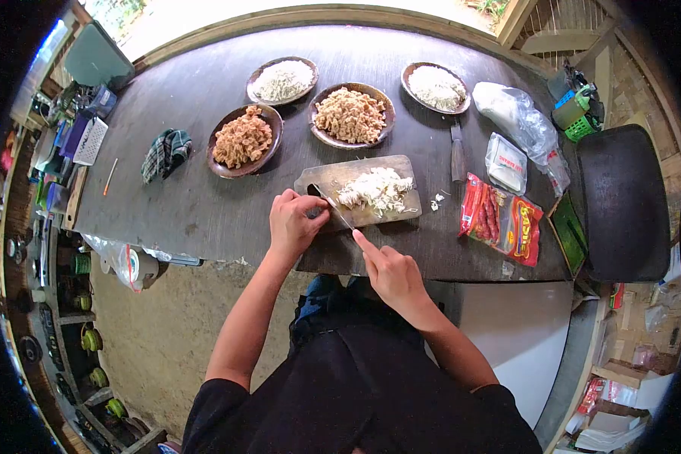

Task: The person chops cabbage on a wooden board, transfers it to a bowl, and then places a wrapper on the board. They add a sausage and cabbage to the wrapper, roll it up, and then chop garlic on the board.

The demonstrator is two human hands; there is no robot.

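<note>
My right hand (393, 276) grips a knife (340, 215), its index finger stretched along toward the blade. The blade slants across the left part of a wooden cutting board (398, 219). My left hand (295, 219) rests at the board's left end, its fingers curled beside the blade; whatever they hold is hidden. A heap of chopped white food (378, 189) covers the middle and right of the board. A few white bits (436, 201) lie on the table just right of it.
Behind the board stand plates of brown crumbly food (349, 116), reddish-brown pieces (242, 138) and white shreds (283, 80), (436, 87). Right lie a dark-handled tool (458, 159), plastic bags (507, 106) and red sausage packs (499, 219). A checked cloth (166, 153) lies left.
</note>
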